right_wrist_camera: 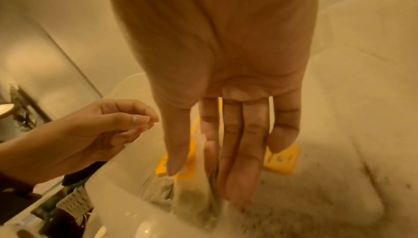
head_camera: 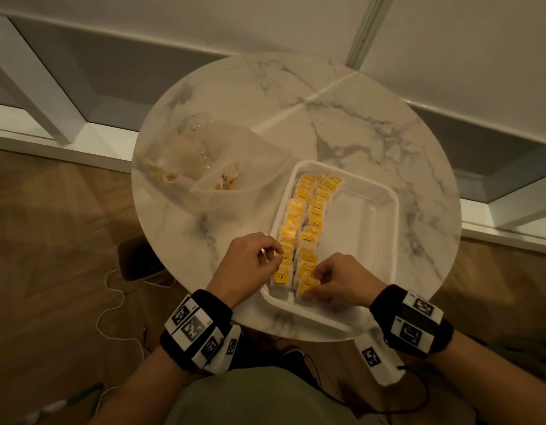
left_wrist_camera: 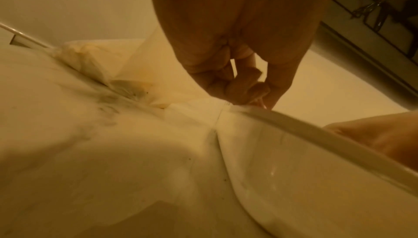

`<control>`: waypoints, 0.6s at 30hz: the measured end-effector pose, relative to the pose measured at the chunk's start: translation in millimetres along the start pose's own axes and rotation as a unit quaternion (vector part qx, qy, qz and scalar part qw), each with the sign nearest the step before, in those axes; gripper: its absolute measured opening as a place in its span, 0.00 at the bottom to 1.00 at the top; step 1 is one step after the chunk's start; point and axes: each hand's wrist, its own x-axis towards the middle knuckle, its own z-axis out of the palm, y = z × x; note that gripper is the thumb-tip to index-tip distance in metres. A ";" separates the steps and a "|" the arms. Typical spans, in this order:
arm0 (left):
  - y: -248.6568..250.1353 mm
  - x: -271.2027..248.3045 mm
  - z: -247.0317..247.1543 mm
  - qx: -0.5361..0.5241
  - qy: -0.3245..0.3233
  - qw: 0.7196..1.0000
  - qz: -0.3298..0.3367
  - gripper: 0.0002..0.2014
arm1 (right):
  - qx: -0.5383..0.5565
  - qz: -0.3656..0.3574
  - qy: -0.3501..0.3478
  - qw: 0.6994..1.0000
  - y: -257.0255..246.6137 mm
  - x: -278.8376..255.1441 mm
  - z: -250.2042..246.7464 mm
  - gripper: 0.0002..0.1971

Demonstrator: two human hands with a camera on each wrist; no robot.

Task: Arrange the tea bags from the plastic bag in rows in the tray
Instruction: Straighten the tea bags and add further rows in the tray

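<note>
A white tray (head_camera: pixel 394 210) on the round marble table (head_camera: pixel 342 124) holds two rows of tea bags (head_camera: pixel 308 222) with yellow tags along its left half. At the near end of the left row, my left hand (head_camera: pixel 273 256) has curled fingers, thumb and forefinger pinching at a tea bag's tag (head_camera: pixel 280 259). The left wrist view shows that pinch (left_wrist_camera: pixel 260 97) just over the tray rim (left_wrist_camera: pixel 316 134). My right hand (head_camera: pixel 314 282) pinches a tea bag (right_wrist_camera: pixel 194 193) between thumb and fingers (right_wrist_camera: pixel 239 179) at the near end of the second row. The clear plastic bag (head_camera: pixel 228 167) lies at the table's left with a few tea bags inside.
The tray's right half (head_camera: pixel 357 228) is bare white floor. The tray sits close to the table's near edge (head_camera: pixel 311 335). A white cable (head_camera: pixel 112 305) trails over the wooden floor at the left. A wall and skirting run behind the table.
</note>
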 end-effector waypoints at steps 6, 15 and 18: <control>-1.3 1.2 0.0 -0.023 -0.008 1.000 -0.014 0.04 | -0.065 0.049 -0.045 0.996 6.9 -0.8 -6.0 0.14; -3.0 0.7 2.0 -0.044 0.004 0.999 -0.017 0.05 | -0.047 0.064 -0.060 0.995 -7.4 5.3 1.1 0.20; -2.5 0.0 1.7 -0.043 0.001 0.999 -0.017 0.07 | -0.017 0.085 -0.070 0.994 -15.1 2.7 2.9 0.17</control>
